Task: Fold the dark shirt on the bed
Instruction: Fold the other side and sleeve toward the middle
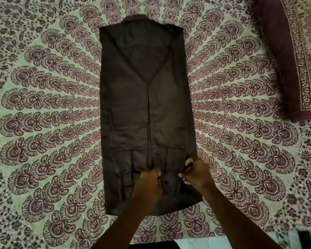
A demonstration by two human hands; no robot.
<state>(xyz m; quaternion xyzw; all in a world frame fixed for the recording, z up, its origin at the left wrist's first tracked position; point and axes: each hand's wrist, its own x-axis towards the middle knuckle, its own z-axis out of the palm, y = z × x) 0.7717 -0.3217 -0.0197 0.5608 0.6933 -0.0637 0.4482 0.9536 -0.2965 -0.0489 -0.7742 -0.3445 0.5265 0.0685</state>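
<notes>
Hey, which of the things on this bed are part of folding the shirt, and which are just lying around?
In the job: dark shirt; left hand and right hand gripping its near end; patterned bedspread beneath.
Just lying about: maroon pillow, upper right, clear of the shirt.

At the upper right of the frame the patterned pillow (276,60) is cut off by the top and right edges. The left hand (150,178) and right hand (196,174) cover the lower middle of the dark shirt (142,96), their fingertips buried in cloth. Below the bed (43,123), the bottom-centre shapes (196,244) are too dim to identify.
</notes>
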